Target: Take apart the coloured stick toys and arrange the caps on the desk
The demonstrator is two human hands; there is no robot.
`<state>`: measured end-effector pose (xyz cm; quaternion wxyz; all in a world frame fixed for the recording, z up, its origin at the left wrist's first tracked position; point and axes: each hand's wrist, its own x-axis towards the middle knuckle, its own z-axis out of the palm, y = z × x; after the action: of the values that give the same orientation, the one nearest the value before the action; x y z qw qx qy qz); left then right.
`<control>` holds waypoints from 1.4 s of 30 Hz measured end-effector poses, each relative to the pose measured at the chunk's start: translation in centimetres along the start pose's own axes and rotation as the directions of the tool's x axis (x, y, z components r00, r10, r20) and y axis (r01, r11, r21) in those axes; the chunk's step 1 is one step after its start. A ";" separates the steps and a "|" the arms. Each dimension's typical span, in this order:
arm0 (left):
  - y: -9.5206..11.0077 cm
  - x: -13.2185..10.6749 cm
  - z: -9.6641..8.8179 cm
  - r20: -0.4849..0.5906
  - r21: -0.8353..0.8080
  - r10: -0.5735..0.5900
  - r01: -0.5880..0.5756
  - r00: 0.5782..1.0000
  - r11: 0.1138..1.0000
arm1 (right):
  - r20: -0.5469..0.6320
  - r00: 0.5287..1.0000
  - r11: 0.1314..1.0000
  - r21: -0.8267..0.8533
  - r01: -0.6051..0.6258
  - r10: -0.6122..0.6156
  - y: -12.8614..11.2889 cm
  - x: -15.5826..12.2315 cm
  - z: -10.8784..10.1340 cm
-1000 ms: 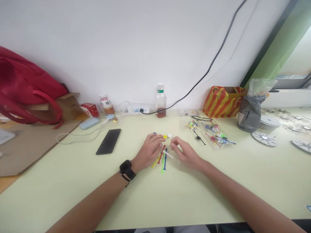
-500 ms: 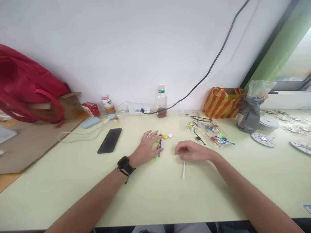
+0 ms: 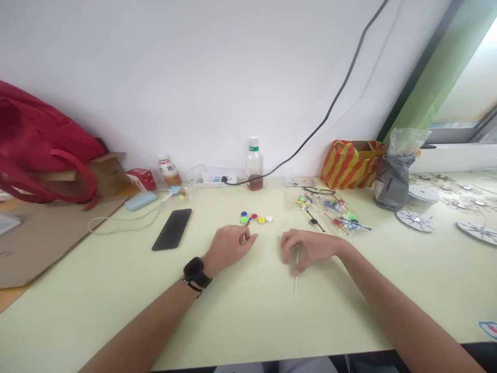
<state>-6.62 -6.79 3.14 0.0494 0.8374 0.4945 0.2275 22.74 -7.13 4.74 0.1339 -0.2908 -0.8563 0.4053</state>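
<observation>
My left hand point(image 3: 231, 246) is closed, its fingers curled down near the table. A small blue tip point(image 3: 249, 219) sticks out beyond its knuckles; the other coloured arrows are hidden by the hand. Just past it sit small round plastic caps: blue point(image 3: 244, 214), green point(image 3: 244, 220), red point(image 3: 254, 216), yellow point(image 3: 261, 220) and white point(image 3: 269, 219). My right hand point(image 3: 308, 248) is bent around a thin white plastic arrow point(image 3: 295, 285), thumb across its shaft. The fingers are slightly blurred, and the arrow's lower end points toward me.
Bags of coloured arrows point(image 3: 337, 204) and a black arrow spinner point(image 3: 313, 221) lie at right, before a striped bag point(image 3: 345, 166). A phone point(image 3: 172, 229) lies at left. A bottle point(image 3: 254, 166) and power strip point(image 3: 217, 177) stand by the wall. Round discs point(image 3: 415, 221) lie far right.
My left hand has gone from spread fingers over the coloured arrows to curled, drawing back and uncovering the caps. My right thumb has come down onto the white arrow, which has shifted slightly.
</observation>
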 end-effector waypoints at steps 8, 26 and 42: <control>-1.3 0.0 0.8 -0.081 0.161 -0.022 0.035 0.996 0.986 | -0.163 0.978 0.991 0.031 -0.127 0.131 1.0 0.7 0.8; -1.2 -0.1 1.8 -0.020 -0.174 0.169 -0.169 0.985 0.970 | -0.581 0.807 0.984 -0.058 -0.167 0.103 1.8 2.3 2.1; -1.4 0.1 1.7 -0.002 -0.155 0.191 -0.189 0.982 0.970 | -0.728 0.607 0.932 0.356 -0.064 0.320 3.6 3.5 2.6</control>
<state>-6.98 -5.80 1.23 0.0952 0.8761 0.3925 0.2632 20.18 -4.84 0.25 0.4856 -0.5043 -0.6076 0.3750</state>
